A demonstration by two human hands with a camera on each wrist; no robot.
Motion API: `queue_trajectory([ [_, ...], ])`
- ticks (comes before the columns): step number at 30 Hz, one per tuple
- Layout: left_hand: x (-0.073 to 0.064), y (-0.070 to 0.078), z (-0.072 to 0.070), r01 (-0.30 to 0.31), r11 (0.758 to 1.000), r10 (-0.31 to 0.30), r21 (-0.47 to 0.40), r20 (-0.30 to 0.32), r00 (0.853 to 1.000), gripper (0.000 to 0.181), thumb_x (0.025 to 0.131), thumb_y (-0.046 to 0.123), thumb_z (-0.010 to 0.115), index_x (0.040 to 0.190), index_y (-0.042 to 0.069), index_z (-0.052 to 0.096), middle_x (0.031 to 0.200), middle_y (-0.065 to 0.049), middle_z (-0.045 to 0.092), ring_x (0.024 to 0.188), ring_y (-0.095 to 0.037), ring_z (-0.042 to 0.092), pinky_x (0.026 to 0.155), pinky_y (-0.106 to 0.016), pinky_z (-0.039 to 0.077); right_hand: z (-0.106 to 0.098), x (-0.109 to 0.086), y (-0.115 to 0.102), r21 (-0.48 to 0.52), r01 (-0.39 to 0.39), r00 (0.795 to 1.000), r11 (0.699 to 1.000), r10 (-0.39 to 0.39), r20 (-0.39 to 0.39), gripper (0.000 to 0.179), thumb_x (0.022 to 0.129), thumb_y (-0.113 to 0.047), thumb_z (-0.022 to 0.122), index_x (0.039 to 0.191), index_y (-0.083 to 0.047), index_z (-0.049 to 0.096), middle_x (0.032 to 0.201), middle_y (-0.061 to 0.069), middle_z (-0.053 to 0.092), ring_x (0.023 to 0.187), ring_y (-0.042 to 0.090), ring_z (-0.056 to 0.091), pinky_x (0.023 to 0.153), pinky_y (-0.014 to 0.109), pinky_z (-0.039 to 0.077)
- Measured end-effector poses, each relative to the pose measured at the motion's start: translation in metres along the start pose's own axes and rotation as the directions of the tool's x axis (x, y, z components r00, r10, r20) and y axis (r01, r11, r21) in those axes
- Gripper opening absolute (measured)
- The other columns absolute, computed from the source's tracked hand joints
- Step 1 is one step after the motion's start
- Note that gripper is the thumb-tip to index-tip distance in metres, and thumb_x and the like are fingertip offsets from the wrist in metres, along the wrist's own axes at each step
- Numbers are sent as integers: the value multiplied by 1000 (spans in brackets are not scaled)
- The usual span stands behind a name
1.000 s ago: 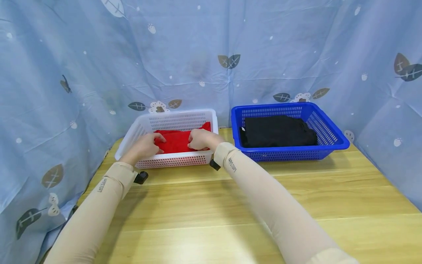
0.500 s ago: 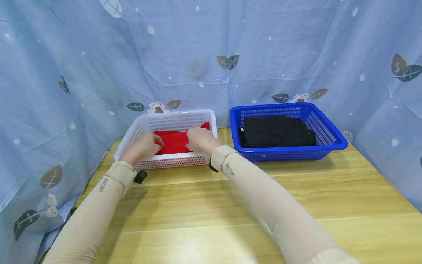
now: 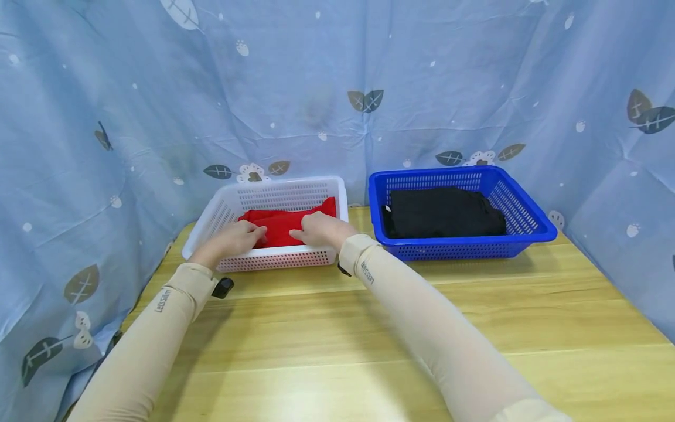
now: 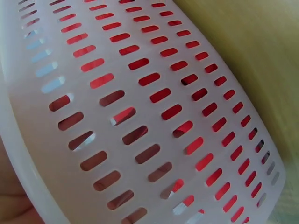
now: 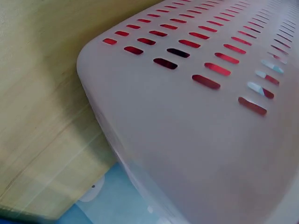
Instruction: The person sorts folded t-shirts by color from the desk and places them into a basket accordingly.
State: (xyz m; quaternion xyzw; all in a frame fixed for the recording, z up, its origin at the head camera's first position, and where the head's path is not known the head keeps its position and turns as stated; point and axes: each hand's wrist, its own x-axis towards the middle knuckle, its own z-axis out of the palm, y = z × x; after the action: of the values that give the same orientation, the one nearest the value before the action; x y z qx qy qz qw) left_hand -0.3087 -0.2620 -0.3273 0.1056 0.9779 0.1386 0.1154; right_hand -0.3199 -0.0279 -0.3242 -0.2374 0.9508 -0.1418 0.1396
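Observation:
A red folded cloth [image 3: 279, 227] lies in the white plastic basket [image 3: 295, 258], one raised corner against the basket's right end. My left hand [image 3: 237, 238] reaches over the front rim at the left, its fingertips on the cloth. At the right, my right hand [image 3: 320, 230] rests over the same cloth with the thumb pointing left. Some fingers of both hands are hidden by the hands themselves and the rim. Through the slots of the basket wall [image 4: 154, 107], the left wrist view shows red fabric; the right wrist view shows the basket's corner [image 5: 154, 116].
A blue plastic basket [image 3: 464, 241] stands to the right with black folded clothing [image 3: 445, 212] inside. Both baskets sit at the back of a wooden table [image 3: 295, 340]. A blue patterned curtain [image 3: 295, 88] hangs behind and along both sides.
Both hands have shifted slightly on the red cloth, and their fingers have loosened and straightened. More of the cloth shows at its left edge and right corner. The blue basket stays put.

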Motion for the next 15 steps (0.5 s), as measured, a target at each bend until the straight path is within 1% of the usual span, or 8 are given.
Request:
queue_trajectory([
  [3, -1, 1, 3, -5, 1000, 5, -2, 7, 1000, 47, 116, 31, 41, 129, -1, 73, 128, -22, 74, 119, -41, 64, 117, -64, 45, 1, 1, 0, -4, -15, 999, 1000, 15, 33, 54, 112, -49, 50, 149, -12, 62, 145, 9, 68, 126, 23, 65, 120, 45, 47],
  [5, -1, 2, 5, -7, 1000, 7, -6, 12, 1000, 48, 116, 31, 40, 131, -1, 72, 130, -22, 73, 121, -42, 64, 118, -64, 44, 1, 1, 1, -10, -30, 998, 999, 31, 60, 58, 113, -52, 47, 155, -14, 57, 155, 8, 62, 136, 24, 61, 124, 47, 43],
  [7, -1, 3, 8, -7, 1000, 7, -13, 14, 1000, 49, 116, 31, 39, 133, -2, 71, 133, -24, 72, 125, -43, 63, 119, -64, 44, 3, 1, 1, -8, -46, 996, 999, 46, 77, 60, 112, -54, 46, 157, -15, 55, 158, 7, 60, 141, 25, 59, 126, 47, 41],
  [9, 0, 3, 10, -11, 1000, 11, -25, 3, 1000, 50, 117, 30, 38, 134, -3, 70, 135, -25, 71, 128, -45, 63, 119, -64, 43, 5, 1, 2, -5, -46, 996, 999, 46, 78, 61, 112, -55, 45, 158, -15, 55, 159, 7, 59, 143, 24, 58, 126, 46, 41],
  [12, 0, 2, 13, -2, 999, 1, -46, -28, 1000, 49, 117, 30, 39, 134, -4, 70, 136, -26, 70, 130, -46, 62, 119, -64, 44, 9, 3, 2, -5, -35, 998, 999, 35, 59, 60, 113, -55, 44, 155, -14, 57, 157, 7, 61, 141, 24, 59, 125, 45, 42],
  [15, -1, 2, 15, 1, 998, -5, -55, -74, 997, 48, 117, 30, 40, 130, -4, 71, 134, -26, 71, 128, -46, 62, 118, -63, 45, 13, 4, 3, -15, -25, 999, 1000, 25, 26, 59, 113, -54, 44, 151, -13, 61, 151, 9, 65, 135, 25, 63, 123, 45, 45],
])
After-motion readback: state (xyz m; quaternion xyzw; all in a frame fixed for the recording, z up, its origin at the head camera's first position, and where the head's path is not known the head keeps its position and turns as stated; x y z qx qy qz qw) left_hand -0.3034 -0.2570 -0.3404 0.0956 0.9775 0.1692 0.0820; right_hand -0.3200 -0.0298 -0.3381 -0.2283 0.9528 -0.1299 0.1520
